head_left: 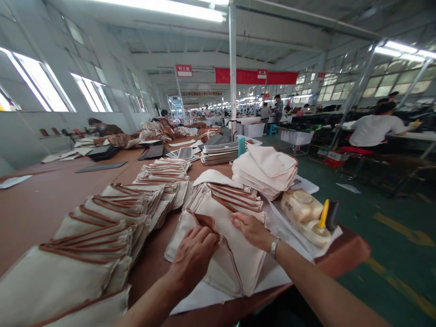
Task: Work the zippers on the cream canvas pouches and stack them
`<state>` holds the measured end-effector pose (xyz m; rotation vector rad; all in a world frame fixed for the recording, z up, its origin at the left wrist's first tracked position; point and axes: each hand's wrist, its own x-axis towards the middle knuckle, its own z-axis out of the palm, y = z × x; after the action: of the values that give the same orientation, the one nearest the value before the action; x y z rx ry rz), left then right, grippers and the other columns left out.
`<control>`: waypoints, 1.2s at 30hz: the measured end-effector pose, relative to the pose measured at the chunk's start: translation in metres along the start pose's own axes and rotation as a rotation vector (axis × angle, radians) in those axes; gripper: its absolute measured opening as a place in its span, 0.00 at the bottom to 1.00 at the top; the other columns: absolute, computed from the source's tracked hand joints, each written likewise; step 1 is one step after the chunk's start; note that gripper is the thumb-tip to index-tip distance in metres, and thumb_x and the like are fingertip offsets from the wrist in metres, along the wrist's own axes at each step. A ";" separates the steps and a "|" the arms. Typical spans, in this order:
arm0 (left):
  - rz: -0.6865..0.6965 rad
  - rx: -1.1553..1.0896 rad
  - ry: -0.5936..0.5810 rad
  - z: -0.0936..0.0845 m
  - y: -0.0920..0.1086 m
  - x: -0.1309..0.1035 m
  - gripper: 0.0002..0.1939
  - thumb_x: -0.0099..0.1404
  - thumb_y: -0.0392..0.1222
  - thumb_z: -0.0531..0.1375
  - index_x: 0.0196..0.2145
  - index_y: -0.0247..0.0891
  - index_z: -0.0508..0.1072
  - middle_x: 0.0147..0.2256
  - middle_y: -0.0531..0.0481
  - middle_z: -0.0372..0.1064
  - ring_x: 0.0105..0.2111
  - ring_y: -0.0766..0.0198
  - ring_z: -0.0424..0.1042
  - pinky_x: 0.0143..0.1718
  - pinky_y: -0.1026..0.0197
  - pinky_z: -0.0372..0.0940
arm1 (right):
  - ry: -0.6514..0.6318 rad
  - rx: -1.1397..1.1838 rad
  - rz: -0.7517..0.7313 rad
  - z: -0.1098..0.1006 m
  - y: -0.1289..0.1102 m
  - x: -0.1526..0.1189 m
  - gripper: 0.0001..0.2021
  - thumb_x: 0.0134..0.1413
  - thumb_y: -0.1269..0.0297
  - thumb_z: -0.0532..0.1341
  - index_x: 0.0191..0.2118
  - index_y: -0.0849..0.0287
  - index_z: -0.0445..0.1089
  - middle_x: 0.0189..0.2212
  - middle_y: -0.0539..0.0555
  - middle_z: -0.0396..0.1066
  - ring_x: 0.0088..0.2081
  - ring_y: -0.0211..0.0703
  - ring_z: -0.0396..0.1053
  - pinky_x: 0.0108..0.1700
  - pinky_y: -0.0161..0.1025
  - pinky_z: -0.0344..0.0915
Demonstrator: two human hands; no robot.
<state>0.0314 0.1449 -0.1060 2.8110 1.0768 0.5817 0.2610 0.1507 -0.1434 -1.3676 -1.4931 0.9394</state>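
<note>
My left hand [195,252] is closed on the brown-trimmed edge of a cream fabric piece [223,270], folding the edge up so that a brown inner face [206,221] shows. My right hand [254,232], with a band on its wrist, is just beside it. Its fingers are curled together at the brown-trimmed edge of another cream panel [221,210]; the fingertips are partly hidden. Behind the hands a fanned stack of similar brown-edged pieces [235,193] lies on white paper [200,299].
Long overlapping rows of brown-edged cream pieces [91,236] cover the table's left side. A pile of cream panels [264,168] stands at back right. Near the right edge are a plastic container [301,204] and a yellow-handled brush [324,213]. Several people work farther off.
</note>
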 end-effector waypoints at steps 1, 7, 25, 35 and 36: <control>-0.059 -0.068 0.011 -0.012 -0.003 -0.012 0.10 0.71 0.40 0.52 0.33 0.37 0.69 0.34 0.48 0.67 0.38 0.58 0.65 0.44 0.57 0.58 | -0.008 -0.001 -0.004 0.001 0.002 0.002 0.12 0.65 0.60 0.59 0.47 0.62 0.70 0.44 0.56 0.73 0.41 0.45 0.73 0.44 0.47 0.72; -0.309 -0.594 -0.235 -0.104 0.027 -0.054 0.13 0.70 0.48 0.53 0.35 0.36 0.71 0.30 0.53 0.66 0.32 0.65 0.64 0.32 0.69 0.59 | 0.000 0.004 -0.049 0.009 -0.020 -0.010 0.12 0.61 0.67 0.62 0.49 0.61 0.70 0.50 0.59 0.70 0.51 0.52 0.68 0.55 0.54 0.63; -0.211 -1.149 -0.522 -0.128 0.107 -0.049 0.10 0.58 0.40 0.60 0.34 0.30 0.74 0.27 0.54 0.61 0.27 0.69 0.55 0.27 0.67 0.49 | -0.002 -0.061 -0.380 0.013 -0.117 -0.193 0.09 0.67 0.61 0.54 0.37 0.57 0.65 0.30 0.49 0.65 0.32 0.38 0.63 0.34 0.34 0.57; -0.338 -1.396 -0.529 -0.099 0.110 -0.063 0.16 0.53 0.45 0.68 0.33 0.27 0.76 0.29 0.47 0.69 0.26 0.68 0.62 0.31 0.66 0.56 | -0.119 0.060 -0.137 0.014 -0.116 -0.203 0.17 0.69 0.53 0.50 0.32 0.58 0.63 0.27 0.47 0.60 0.30 0.38 0.58 0.32 0.33 0.57; -0.341 -1.431 -0.535 -0.098 0.111 -0.063 0.16 0.53 0.45 0.69 0.33 0.27 0.76 0.29 0.47 0.69 0.26 0.68 0.63 0.31 0.66 0.56 | -0.142 0.109 -0.098 0.013 -0.116 -0.202 0.18 0.68 0.52 0.50 0.31 0.58 0.62 0.26 0.46 0.58 0.30 0.37 0.57 0.31 0.33 0.57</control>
<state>0.0219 0.0137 -0.0126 1.3583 0.5681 0.2946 0.2119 -0.0619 -0.0612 -1.1596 -1.5757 1.0585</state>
